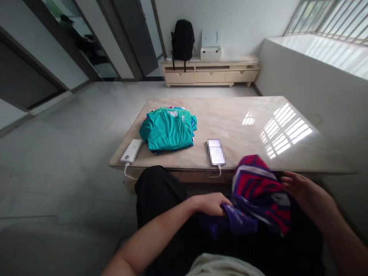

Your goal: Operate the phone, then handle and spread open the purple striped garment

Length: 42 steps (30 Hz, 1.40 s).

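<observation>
Over my lap lies a crumpled sports shirt in purple with red stripes and white trim (258, 188), one side of it bunched against the table edge. My left hand (212, 204) is closed on the purple part of the cloth. At the shirt's right side is my right hand (303, 191), its fingers stretched out along the fabric and not wrapped round it. A stack of folded shirts (171, 128), with a teal one on top, rests on the left part of the marble-patterned table (227, 111).
A white power bank (132, 150) with a cable lies left of the stack. Near the front edge is a phone (216, 152) with its screen lit and a cable attached. Beyond stand a low cabinet (211, 76) and a black backpack (183, 40). Through a doorway sits another person (77, 36).
</observation>
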Motion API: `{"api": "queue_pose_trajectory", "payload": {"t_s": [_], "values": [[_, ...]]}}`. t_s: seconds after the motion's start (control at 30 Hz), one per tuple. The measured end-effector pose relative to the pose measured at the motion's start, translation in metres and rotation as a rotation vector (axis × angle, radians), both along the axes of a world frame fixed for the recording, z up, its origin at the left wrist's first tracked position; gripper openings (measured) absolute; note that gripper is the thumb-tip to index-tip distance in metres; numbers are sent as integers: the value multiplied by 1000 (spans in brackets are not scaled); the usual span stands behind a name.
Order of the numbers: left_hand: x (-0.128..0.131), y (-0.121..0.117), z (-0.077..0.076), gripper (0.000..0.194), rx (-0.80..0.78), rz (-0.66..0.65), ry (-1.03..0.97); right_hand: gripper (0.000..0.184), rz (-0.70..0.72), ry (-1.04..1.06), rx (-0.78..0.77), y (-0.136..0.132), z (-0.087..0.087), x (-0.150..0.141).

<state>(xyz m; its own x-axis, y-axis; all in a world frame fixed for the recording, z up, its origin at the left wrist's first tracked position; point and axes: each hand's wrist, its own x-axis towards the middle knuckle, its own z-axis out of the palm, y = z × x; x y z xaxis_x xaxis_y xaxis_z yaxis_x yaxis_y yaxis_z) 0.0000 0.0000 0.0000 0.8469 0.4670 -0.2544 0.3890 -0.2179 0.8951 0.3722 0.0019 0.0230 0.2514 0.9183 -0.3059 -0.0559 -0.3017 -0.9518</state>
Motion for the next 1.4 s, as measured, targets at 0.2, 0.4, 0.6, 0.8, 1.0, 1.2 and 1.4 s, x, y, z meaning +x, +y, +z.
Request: {"api": "queue_pose_trajectory", "payload": {"t_s": [0.2,0.4,0.6,0.8,1.0,1.2,1.4], "values": [[24,-7,-27,32,173,-104,354,48,709,-353,205,89,2,-124],[13,7,-53,37,240,-146,725,58,816,-286,198,162,-30,-165],[14,16,-72,43,198,-194,762,60,738,-251,221,164,-50,-154],[18,26,-81,39,164,-272,775,55,757,-240,197,157,-61,-155],[15,34,-80,43,125,-258,773,51,773,-231,188,162,-64,-152],[12,37,-79,48,109,-234,794,48,774,-240,176,162,-64,-154],[14,35,-81,44,110,-247,782,44,769,-256,203,159,-64,-150]]}}
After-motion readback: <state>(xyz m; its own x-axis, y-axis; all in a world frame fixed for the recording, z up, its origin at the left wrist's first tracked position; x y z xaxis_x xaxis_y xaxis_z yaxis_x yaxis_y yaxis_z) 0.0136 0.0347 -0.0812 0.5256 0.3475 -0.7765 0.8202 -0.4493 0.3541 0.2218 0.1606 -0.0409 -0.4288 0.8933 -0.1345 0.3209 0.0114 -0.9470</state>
